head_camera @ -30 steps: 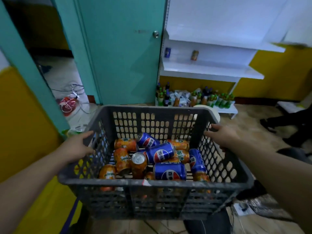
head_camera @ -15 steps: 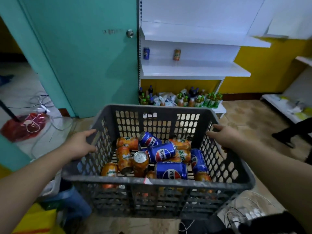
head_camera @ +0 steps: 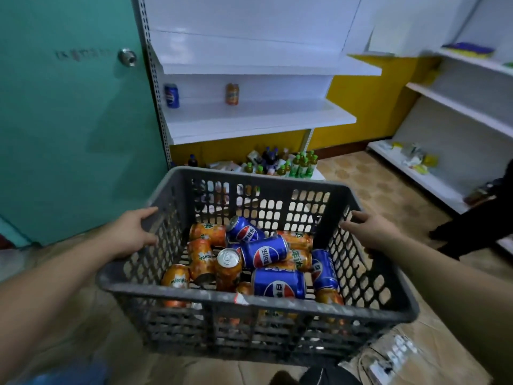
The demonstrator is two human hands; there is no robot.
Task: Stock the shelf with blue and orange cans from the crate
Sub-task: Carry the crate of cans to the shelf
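Two hands hold the crate [head_camera: 361, 308] short of the shelf [head_camera: 249, 126], left hand [head_camera: 133, 232] and right hand [head_camera: 369, 232] each with grip curled over a side rim. Loose blue cans [head_camera: 266, 251] and orange cans [head_camera: 201, 257] inside likely roll; rigid, slick, take each round its body

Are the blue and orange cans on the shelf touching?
Apart. The head view shows the blue can and the orange can standing on the shelf with bare white shelf between them.

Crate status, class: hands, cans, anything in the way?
Left hand, right hand grip crate sides. Cans heaped inside. Shelf holds two. Bottles below it.
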